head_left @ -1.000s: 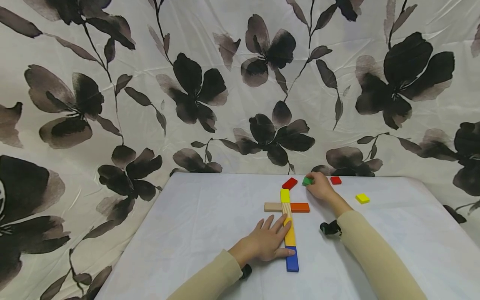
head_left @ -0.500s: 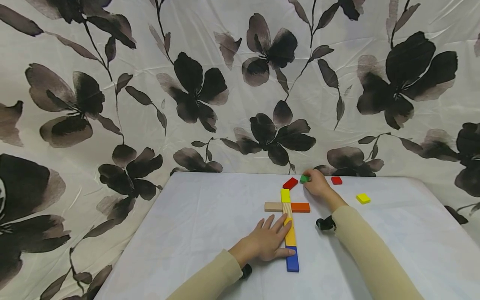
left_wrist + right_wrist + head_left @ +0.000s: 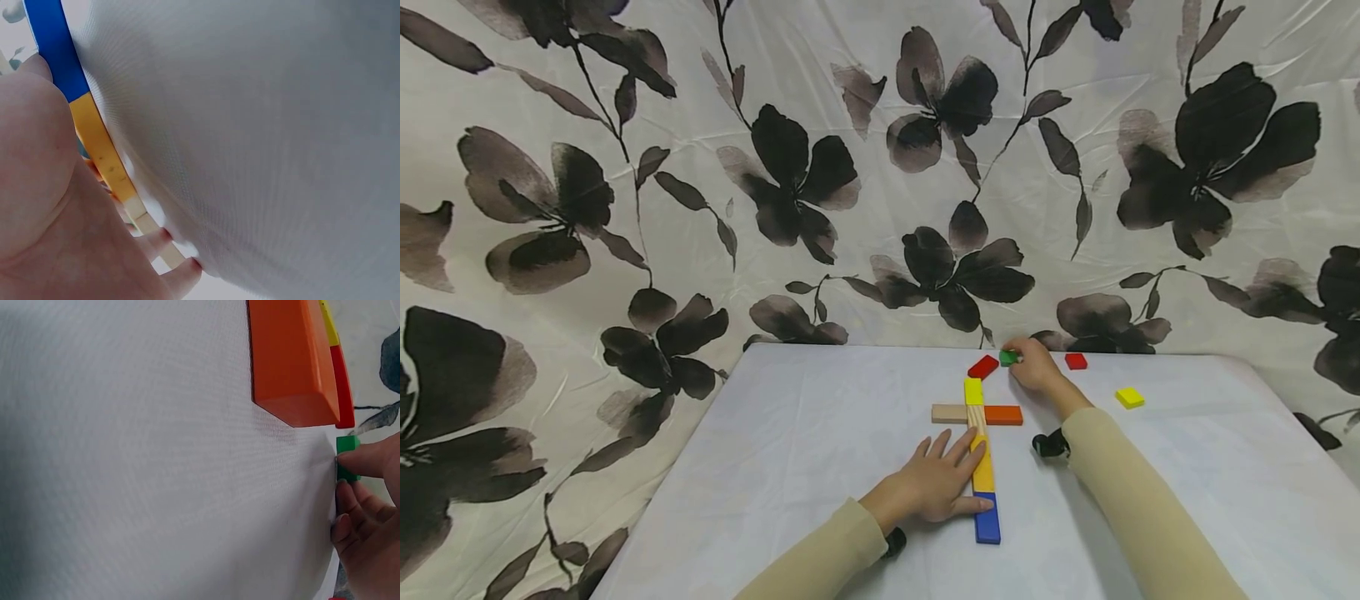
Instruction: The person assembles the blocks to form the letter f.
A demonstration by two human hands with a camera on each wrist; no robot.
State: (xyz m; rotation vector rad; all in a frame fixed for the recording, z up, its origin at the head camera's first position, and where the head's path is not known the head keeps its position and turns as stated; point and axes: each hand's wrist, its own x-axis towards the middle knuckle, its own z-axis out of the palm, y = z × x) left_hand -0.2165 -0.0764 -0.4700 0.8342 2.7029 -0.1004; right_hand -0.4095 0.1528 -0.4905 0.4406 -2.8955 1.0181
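The right hand [image 3: 1033, 367] now holds the small green wooden block [image 3: 1008, 357] pinched at its fingertips slightly farther back and left than a second ago, nearer the flat red wooden block [image 3: 982, 367] that lies just beyond those fingertips, with the forearm drawn along.

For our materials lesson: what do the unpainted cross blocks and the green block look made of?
Plain blocks: bare wood, matt, pale with visible grain lines. Green block, pinched by the right hand: probably painted wood, with flat opaque colour and crisp edges, though plastic cannot be ruled out.
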